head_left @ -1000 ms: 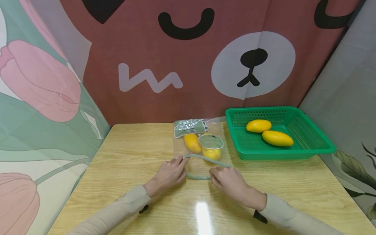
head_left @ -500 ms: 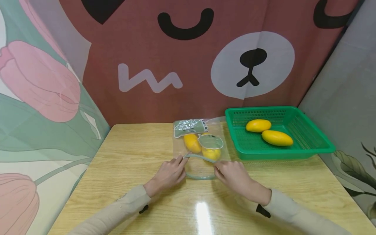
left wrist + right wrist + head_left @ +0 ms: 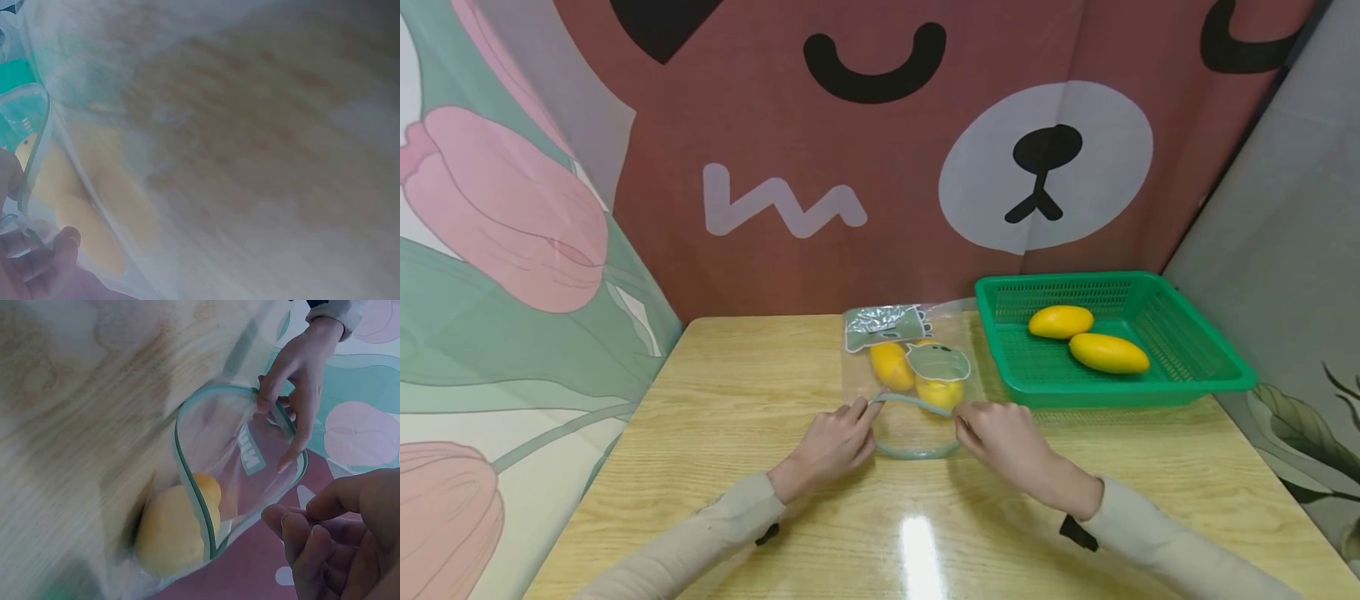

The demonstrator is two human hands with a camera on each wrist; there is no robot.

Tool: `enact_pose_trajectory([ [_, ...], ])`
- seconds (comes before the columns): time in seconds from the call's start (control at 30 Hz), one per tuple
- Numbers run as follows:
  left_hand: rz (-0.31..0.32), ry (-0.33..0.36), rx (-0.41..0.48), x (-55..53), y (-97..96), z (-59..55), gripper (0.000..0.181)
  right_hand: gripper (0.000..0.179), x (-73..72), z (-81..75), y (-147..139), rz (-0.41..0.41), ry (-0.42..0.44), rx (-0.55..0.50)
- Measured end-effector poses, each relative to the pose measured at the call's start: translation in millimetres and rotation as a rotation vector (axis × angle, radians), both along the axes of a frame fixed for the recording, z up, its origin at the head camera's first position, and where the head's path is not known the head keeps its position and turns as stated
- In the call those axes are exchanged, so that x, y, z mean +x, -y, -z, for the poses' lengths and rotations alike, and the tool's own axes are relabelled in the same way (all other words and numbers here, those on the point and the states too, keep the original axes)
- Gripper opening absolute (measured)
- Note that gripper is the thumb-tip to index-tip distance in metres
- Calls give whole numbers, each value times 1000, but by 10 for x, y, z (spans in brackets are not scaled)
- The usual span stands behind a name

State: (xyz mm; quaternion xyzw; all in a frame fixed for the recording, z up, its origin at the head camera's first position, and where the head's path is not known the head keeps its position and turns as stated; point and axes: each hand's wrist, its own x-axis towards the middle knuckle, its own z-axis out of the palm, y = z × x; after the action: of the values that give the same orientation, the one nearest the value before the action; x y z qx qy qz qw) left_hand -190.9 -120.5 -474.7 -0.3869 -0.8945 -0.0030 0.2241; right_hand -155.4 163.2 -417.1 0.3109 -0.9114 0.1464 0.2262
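Note:
A clear zip bag (image 3: 857,379) with a green-edged mouth and cartoon prints lies on the table with yellow mangoes (image 3: 891,367) inside. The mouth stands parted in a wide loop. At its left corner, my left hand (image 3: 833,443) pinches the rim; the right wrist view shows the thumb and a finger of that left hand (image 3: 303,381) on either side of the edge. On the opposite side, my right hand (image 3: 1003,437) has its fingertips together at the far edge of the rim, pinching it. Through the plastic, the left wrist view shows mangoes (image 3: 90,228) close by the left fingers.
A green perforated basket (image 3: 1127,398) stands at the back right, just beside the bag, with two mangoes (image 3: 1108,353) in it. The wooden table (image 3: 737,375) ends at a curtain with a bear print (image 3: 775,275) behind it.
My right hand has slid right and slightly away from me along the bag's mouth. More of the green rim shows between the hands. The left hand has stayed in place.

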Motion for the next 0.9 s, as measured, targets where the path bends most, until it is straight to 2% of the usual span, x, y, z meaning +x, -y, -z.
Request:
enact_pose_trajectory([
  [0.2,18,-31,25,-6,-1,15,46,6,-33,-54,-48,5,-8,-11],
  [0.37,13,-20,14,-11,1,35,43,7,-74,-83,-104,28,-8,-20],
  [0.57,8,1,11,-10,7,40,53,8,-114,-86,-142,39,-16,-23],
  [0.9,20,-27,20,-23,10,47,50,9,-160,-73,-192,55,10,-35],
])
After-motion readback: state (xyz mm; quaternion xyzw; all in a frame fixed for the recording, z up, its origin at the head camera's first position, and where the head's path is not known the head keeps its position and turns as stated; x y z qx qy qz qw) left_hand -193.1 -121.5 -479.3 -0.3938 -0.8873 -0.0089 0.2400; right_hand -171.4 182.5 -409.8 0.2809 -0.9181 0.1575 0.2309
